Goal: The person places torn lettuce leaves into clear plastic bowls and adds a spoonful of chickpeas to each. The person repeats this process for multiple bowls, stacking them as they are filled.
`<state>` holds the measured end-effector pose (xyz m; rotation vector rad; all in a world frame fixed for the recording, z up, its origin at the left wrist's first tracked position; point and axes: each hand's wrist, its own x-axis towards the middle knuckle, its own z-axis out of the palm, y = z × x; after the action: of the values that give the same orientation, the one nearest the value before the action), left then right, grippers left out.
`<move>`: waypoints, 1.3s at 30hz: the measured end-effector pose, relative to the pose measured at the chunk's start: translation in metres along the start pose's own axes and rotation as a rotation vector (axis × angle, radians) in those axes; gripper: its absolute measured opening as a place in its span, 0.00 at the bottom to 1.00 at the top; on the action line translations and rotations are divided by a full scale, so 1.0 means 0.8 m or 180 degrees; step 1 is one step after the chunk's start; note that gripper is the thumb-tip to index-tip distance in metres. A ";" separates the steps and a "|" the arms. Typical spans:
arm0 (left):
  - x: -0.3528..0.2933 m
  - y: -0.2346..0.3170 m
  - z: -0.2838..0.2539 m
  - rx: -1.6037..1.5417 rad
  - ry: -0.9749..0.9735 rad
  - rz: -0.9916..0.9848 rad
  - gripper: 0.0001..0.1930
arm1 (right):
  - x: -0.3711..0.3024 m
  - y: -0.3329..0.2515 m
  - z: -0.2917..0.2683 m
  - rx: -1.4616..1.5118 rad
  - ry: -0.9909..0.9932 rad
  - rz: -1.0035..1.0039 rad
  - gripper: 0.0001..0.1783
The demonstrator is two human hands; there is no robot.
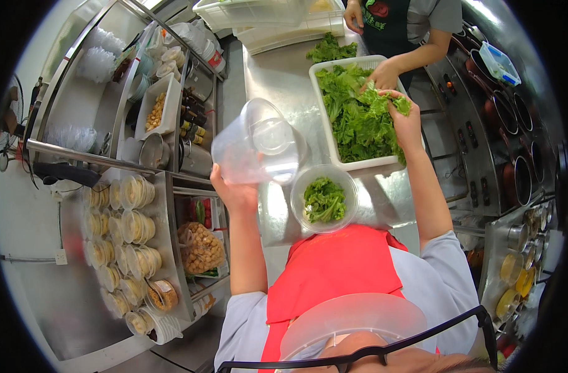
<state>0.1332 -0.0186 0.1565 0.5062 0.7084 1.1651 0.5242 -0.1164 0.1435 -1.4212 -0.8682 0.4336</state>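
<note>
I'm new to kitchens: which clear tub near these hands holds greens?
The round tub on the table; the tilted clear plasticware in the left hand shows none.

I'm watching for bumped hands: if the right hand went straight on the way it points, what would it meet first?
Past the lettuce it holds, the right hand would probably meet the co-worker's hand at the white tub, though depth is unclear.
</note>
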 end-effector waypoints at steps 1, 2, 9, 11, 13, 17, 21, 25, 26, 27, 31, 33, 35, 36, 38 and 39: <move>-0.010 -0.008 -0.005 -0.0222 -0.0153 -0.0256 0.45 | 0.001 -0.025 0.009 0.0359 -0.0072 -0.0095 0.10; -0.021 -0.018 -0.008 -0.0479 -0.0140 -0.0565 0.47 | 0.000 -0.051 0.020 0.0713 -0.0101 -0.0081 0.11; -0.054 -0.078 0.019 -0.1715 -0.0339 -0.1589 0.50 | -0.067 -0.181 0.152 -0.0494 -0.1790 -0.1812 0.24; -0.058 -0.081 0.027 -0.1724 -0.0818 -0.1352 0.43 | -0.084 -0.201 0.175 -0.0812 -0.2403 -0.1606 0.29; -0.062 -0.075 0.027 -0.1819 -0.1335 -0.1333 0.36 | -0.091 -0.218 0.179 -0.0980 -0.2645 -0.1250 0.33; -0.060 -0.068 0.016 -0.2489 -0.1116 -0.1529 0.37 | -0.107 -0.229 0.156 -0.1453 -0.2619 -0.2440 0.14; -0.060 -0.076 0.008 -0.0868 -0.0873 -0.0044 0.39 | -0.146 -0.203 0.167 -0.2173 -0.2688 -0.2938 0.07; -0.057 -0.069 0.003 -0.2342 -0.1742 -0.0633 0.44 | -0.159 -0.183 0.166 -0.1738 -0.2308 -0.3297 0.08; -0.056 -0.066 0.004 -0.2552 -0.1924 -0.0773 0.46 | -0.159 -0.183 0.164 -0.1778 -0.2348 -0.3395 0.08; -0.055 -0.061 0.003 -0.2028 -0.1661 -0.0621 0.46 | -0.159 -0.184 0.160 -0.1790 -0.2304 -0.3449 0.08; -0.058 -0.056 0.011 -0.1247 -0.1034 -0.0272 0.46 | -0.158 -0.195 0.151 -0.1847 -0.2292 -0.3554 0.09; -0.059 -0.055 0.014 -0.1184 -0.1176 -0.0268 0.46 | -0.157 -0.200 0.152 -0.1687 -0.2090 -0.3640 0.10; -0.060 -0.053 0.014 -0.1367 -0.1453 -0.0252 0.42 | -0.157 -0.201 0.153 -0.1570 -0.1992 -0.3684 0.10; -0.060 -0.052 0.013 -0.1588 -0.1587 -0.0267 0.39 | -0.156 -0.202 0.153 -0.1551 -0.2009 -0.3679 0.11; -0.061 -0.049 0.009 -0.1746 -0.1738 -0.0288 0.37 | -0.155 -0.203 0.151 -0.1522 -0.2014 -0.3682 0.12; -0.062 -0.048 0.007 -0.1681 -0.1755 -0.0298 0.39 | -0.154 -0.204 0.149 -0.1512 -0.2001 -0.3687 0.13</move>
<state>0.1510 -0.0781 0.1457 0.3153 -0.0574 1.0078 0.3207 -0.1492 0.2595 -0.9368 -2.2154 -0.2690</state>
